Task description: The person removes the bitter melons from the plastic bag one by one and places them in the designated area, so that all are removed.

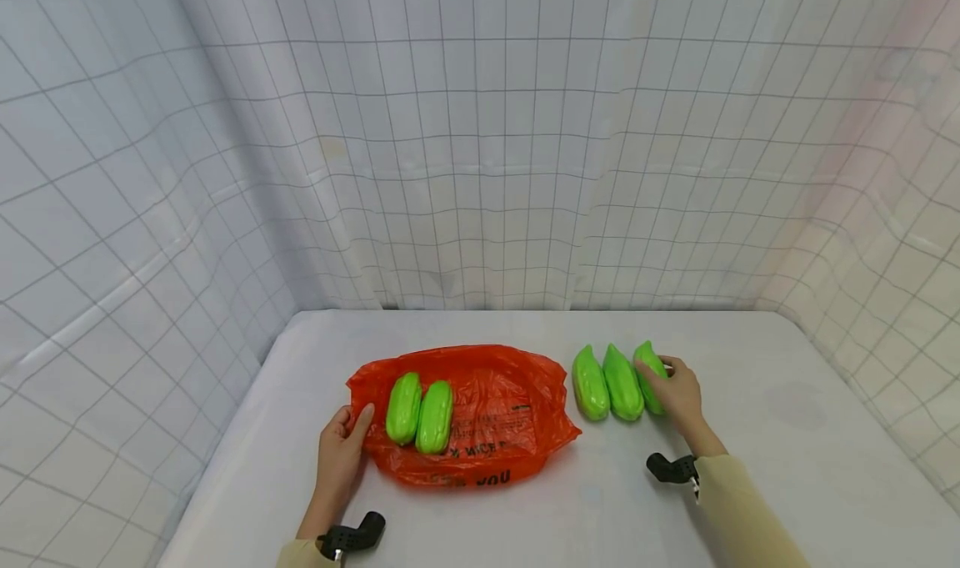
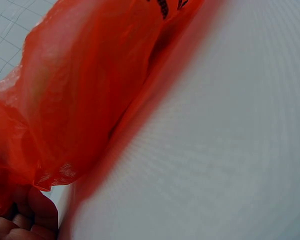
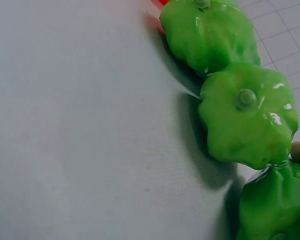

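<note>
A red plastic bag (image 1: 495,376) with black lettering is spread open on the white table. At its left edge my left hand (image 1: 341,459) pinches the film between thumb and fingers; the left wrist view shows curled fingers (image 2: 42,210) at the bag's crumpled edge. Two glossy green ribbed gourds (image 1: 435,418) lie side by side inside the bag, toward its left. Right of the bag, three more stand in a row, pointed ends away from me. My right hand (image 1: 681,397) grips the rightmost gourd (image 1: 647,355), close beside the middle gourd (image 3: 247,117).
The leftmost gourd of the row (image 1: 590,384) lies near the bag's right edge. Around the white tabletop (image 1: 570,518) hang white curtains with a dark grid (image 1: 480,151), at the back and both sides. Each wrist wears a black strapped device (image 1: 671,468).
</note>
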A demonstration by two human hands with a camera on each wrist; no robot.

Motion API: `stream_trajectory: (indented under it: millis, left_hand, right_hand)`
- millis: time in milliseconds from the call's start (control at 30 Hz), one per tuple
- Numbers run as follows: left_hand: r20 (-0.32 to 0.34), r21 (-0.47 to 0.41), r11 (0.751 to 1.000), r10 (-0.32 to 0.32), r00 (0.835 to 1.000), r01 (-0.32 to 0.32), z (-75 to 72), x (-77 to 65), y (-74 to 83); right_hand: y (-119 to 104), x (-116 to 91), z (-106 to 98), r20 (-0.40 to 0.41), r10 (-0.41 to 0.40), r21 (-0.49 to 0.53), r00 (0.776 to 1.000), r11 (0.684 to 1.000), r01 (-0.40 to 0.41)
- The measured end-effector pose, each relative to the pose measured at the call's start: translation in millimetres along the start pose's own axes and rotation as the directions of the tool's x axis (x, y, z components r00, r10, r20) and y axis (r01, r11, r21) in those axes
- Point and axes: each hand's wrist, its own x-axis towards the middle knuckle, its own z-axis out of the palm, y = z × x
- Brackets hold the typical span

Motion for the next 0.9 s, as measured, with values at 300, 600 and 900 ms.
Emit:
stream_trajectory:
  millis: [300, 600, 900]
  left_hand:
    - [0.007, -0.005, 1.000, -0.001, 1.000, 0.001, -0.2, 0.3, 0.1]
    - [0.008, -0.007, 1.000, 0.000, 1.000, 0.000, 0.0, 0.0, 0.3]
    - [0.007, -0.001, 1.000, 0.007, 1.000, -0.007, -0.3, -0.1, -1.1]
  right_hand:
    - [2.6, -0.7, 1.6, -0.001, -0.008, -0.011, 1.000, 1.000, 0.008]
    - [1.6, -3.4, 1.6, -0.002, -0.006, -0.027, 1.000, 1.000, 0.006]
    - [0.5, -6.1, 0.8, -0.006, -0.033, -0.091, 0.999, 0.995, 0.032]
